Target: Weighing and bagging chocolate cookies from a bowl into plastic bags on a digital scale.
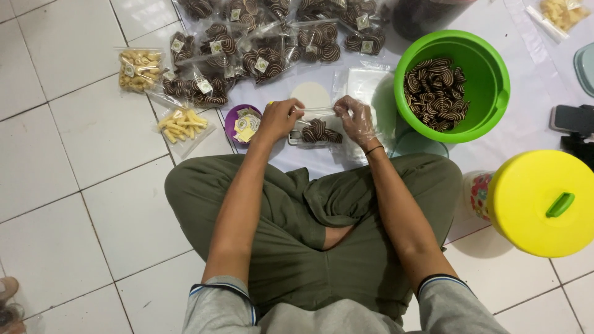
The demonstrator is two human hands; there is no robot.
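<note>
Left hand [278, 119] bare, right hand [356, 119] gloved; both pinch top of clear bag [317, 124] of striped cookies [320, 132] on floor sheet [526, 117], stretching mouth; green bucket [489, 62] near right; purple label tub [234, 117] beside left.

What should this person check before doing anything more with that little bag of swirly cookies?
1. Both hands on the bag: left hand and gloved right hand grip the clear bag at its top. Ok.
2. Cookies inside the bag: a brown striped cluster sits low in it. Ok.
3. Bag mouth sealed: cannot tell.
4. Labels within reach: purple bowl of labels beside the left hand. Ok.
5. More cookies left: green bucket holds plenty. Ok.
</note>
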